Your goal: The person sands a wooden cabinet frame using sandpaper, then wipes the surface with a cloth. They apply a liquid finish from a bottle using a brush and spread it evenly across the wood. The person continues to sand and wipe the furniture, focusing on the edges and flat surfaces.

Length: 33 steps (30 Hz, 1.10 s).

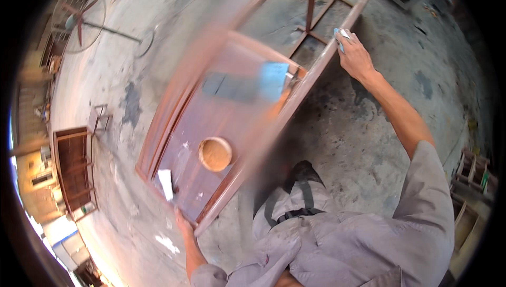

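No lettering, number, label or sign can be read on the reddish-brown wooden furniture piece [208,121] or anywhere around it.

1. The wooden frame [317,71] goes beyond the top edge, so its far end is cut off.
2. The left side of this frame and the blue sheet [273,79] are blurred.
3. Beside the sheet, an orange-brown thing [278,106] is too blurred to tell.
4. The right hand [357,58] partly hides a small blue piece [340,46].
5. The left hand's [183,224] exact grip is unclear.
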Each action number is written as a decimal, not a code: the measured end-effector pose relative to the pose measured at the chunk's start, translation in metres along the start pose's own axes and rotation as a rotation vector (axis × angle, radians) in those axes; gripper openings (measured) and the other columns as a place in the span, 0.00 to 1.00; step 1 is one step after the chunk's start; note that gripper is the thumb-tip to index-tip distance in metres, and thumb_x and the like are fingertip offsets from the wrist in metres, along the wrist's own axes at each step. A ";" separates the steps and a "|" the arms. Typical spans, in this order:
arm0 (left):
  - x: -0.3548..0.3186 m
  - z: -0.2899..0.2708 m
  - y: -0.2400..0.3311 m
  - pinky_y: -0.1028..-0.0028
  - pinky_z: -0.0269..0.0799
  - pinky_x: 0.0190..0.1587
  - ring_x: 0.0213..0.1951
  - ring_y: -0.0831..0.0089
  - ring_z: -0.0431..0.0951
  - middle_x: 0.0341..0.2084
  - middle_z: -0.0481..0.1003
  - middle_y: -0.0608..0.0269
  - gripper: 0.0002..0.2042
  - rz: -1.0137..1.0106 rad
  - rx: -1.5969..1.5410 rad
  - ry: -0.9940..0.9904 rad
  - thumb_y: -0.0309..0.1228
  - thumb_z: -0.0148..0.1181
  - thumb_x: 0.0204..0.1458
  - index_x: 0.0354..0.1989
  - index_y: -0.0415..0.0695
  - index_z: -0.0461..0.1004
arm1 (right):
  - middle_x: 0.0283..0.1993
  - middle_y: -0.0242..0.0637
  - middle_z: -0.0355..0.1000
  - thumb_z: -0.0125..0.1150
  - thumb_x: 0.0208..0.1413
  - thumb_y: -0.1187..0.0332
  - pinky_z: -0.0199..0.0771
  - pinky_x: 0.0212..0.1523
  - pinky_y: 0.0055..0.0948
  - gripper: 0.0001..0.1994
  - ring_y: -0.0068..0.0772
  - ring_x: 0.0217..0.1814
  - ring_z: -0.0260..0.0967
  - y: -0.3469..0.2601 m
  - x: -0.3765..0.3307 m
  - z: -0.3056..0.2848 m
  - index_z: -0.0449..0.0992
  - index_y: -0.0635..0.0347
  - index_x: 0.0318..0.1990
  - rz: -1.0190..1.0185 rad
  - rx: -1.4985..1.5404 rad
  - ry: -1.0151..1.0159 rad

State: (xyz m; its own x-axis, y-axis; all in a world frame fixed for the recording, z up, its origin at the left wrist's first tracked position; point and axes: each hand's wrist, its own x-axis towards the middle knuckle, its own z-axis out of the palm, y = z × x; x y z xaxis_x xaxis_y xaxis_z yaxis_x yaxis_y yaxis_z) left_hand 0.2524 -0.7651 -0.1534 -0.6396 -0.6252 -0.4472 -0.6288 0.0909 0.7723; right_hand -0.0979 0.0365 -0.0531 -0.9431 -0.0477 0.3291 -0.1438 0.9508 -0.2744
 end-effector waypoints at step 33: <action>-0.256 0.076 0.106 0.75 0.78 0.44 0.38 0.72 0.86 0.38 0.84 0.59 0.10 0.277 -0.183 -0.317 0.22 0.61 0.63 0.50 0.33 0.80 | 0.68 0.71 0.64 0.76 0.51 0.50 0.70 0.68 0.49 0.51 0.64 0.72 0.64 -0.287 0.026 0.054 0.54 0.77 0.73 -0.304 -0.089 -0.278</action>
State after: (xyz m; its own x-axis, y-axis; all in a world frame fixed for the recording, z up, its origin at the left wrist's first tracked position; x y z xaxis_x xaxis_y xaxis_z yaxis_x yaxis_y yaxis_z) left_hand 0.3165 -0.5366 0.0089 -0.8942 -0.3264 -0.3063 -0.3445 0.0648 0.9365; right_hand -0.0974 -0.2543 -0.0149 -0.9085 -0.3992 0.1235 -0.4129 0.9029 -0.1193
